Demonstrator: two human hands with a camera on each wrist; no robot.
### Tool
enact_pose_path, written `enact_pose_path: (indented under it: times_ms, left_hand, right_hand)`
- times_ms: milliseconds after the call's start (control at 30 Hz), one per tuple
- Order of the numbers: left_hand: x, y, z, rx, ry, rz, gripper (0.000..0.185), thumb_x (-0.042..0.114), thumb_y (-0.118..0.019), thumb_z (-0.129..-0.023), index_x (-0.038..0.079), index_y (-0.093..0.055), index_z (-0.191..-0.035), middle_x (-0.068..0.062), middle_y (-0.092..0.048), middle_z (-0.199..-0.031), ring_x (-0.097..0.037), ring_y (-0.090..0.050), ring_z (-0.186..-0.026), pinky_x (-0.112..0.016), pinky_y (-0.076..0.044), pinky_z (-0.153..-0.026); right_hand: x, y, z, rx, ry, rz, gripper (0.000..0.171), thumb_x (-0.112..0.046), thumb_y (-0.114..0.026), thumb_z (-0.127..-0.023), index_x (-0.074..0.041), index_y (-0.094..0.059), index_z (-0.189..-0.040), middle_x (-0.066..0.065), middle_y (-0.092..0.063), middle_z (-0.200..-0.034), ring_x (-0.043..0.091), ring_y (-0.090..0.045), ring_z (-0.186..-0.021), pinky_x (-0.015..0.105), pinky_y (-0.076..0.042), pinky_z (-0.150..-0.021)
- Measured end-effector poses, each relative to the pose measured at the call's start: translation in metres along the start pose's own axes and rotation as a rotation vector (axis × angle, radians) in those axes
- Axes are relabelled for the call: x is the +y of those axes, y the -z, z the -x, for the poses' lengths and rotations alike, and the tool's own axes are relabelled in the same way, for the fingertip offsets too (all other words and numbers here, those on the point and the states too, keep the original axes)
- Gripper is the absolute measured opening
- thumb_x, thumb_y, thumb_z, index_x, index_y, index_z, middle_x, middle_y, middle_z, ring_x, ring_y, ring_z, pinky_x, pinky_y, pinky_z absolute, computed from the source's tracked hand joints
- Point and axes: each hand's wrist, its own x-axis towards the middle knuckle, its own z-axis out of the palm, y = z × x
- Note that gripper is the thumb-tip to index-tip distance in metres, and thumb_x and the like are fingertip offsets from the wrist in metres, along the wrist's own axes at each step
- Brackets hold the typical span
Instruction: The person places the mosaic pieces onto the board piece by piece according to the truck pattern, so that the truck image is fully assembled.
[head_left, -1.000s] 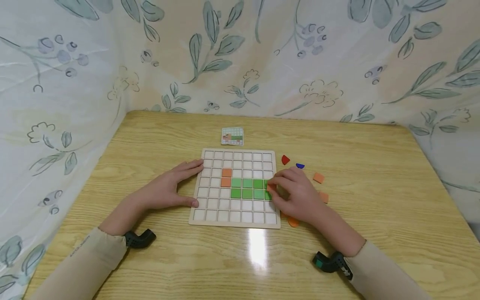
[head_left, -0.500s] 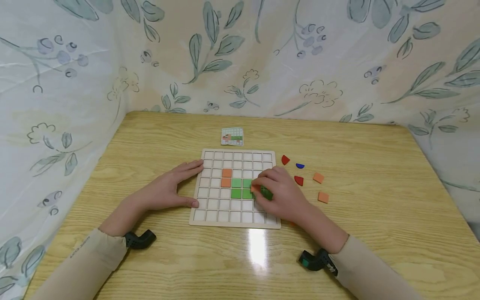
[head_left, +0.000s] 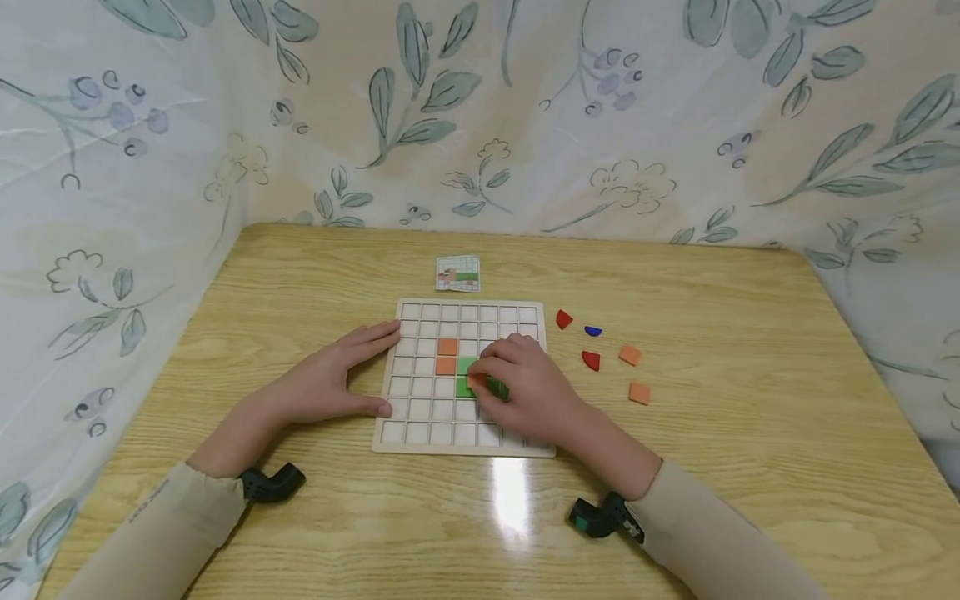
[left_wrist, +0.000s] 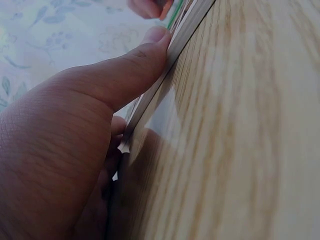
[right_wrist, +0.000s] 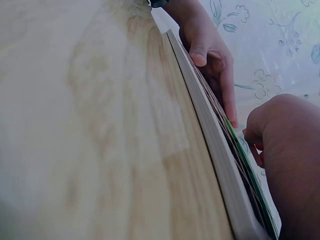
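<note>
A wooden grid board lies on the table. Two orange tiles and several green tiles sit in its cells. My right hand hovers over the board's middle and pinches an orange tile just right of the orange pair, covering most of the green rows. My left hand lies flat at the board's left edge, fingers straight, thumb pressed against the board's side. The right wrist view shows the board's rim edge-on, with the left hand beyond it.
A small pattern card lies behind the board. To the board's right are two red curved pieces, a blue piece and two orange squares. Leaf-printed cloth walls close in the table on three sides.
My right hand has carried the orange tile leftward from the board's right edge to its middle. The left hand has stayed in place.
</note>
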Motion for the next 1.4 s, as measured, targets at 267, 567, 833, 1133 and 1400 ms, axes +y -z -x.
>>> enact_pose_path:
  times_ms: [267, 567, 833, 1133, 1400]
  left_hand:
    - [0.000, 0.000, 0.001, 0.007, -0.013, 0.004, 0.112, 0.064, -0.089, -0.085, 0.022, -0.034, -0.174, 0.007, -0.021, -0.181, -0.032, -0.015, -0.167, -0.065, -0.025, -0.127]
    - [0.001, 0.000, 0.002, -0.001, 0.006, 0.026, 0.113, 0.069, -0.086, -0.084, 0.025, -0.034, -0.174, 0.012, -0.019, -0.181, -0.027, -0.013, -0.168, -0.063, -0.024, -0.129]
    - [0.001, -0.001, 0.001, 0.011, -0.010, 0.010, 0.112, 0.065, -0.088, -0.085, 0.022, -0.035, -0.174, 0.007, -0.021, -0.181, -0.031, -0.014, -0.167, -0.066, -0.024, -0.127]
    - [0.001, -0.001, 0.001, 0.012, -0.004, 0.002, 0.113, 0.067, -0.087, -0.084, 0.024, -0.034, -0.174, 0.008, -0.021, -0.181, -0.030, -0.014, -0.168, -0.065, -0.025, -0.128]
    - [0.001, -0.002, 0.000, 0.008, -0.006, 0.013, 0.112, 0.066, -0.087, -0.085, 0.022, -0.034, -0.174, 0.006, -0.021, -0.181, -0.031, -0.015, -0.167, -0.065, -0.025, -0.127]
  right_hand:
    - [-0.009, -0.008, -0.010, -0.019, 0.014, -0.018, 0.006, -0.017, -0.082, -0.097, -0.013, -0.084, -0.101, -0.002, -0.073, -0.102, 0.020, -0.063, -0.092, 0.038, -0.050, -0.083]
    - [-0.017, -0.019, -0.018, -0.073, 0.026, 0.002, 0.011, -0.021, -0.079, -0.100, -0.013, -0.083, -0.107, -0.002, -0.074, -0.107, 0.019, -0.063, -0.098, 0.037, -0.051, -0.090]
    - [-0.019, -0.024, -0.021, -0.086, 0.026, 0.023, 0.008, -0.022, -0.079, -0.100, -0.015, -0.082, -0.103, -0.003, -0.073, -0.104, 0.019, -0.061, -0.094, 0.038, -0.051, -0.089]
    - [-0.019, -0.025, -0.022, -0.086, 0.028, 0.032, 0.008, -0.022, -0.080, -0.100, -0.014, -0.082, -0.101, -0.001, -0.073, -0.104, 0.019, -0.061, -0.094, 0.039, -0.051, -0.091]
    - [-0.018, -0.022, -0.019, -0.101, 0.026, 0.043, 0.009, -0.023, -0.080, -0.100, -0.015, -0.082, -0.103, 0.000, -0.074, -0.108, 0.020, -0.063, -0.097, 0.038, -0.052, -0.093]
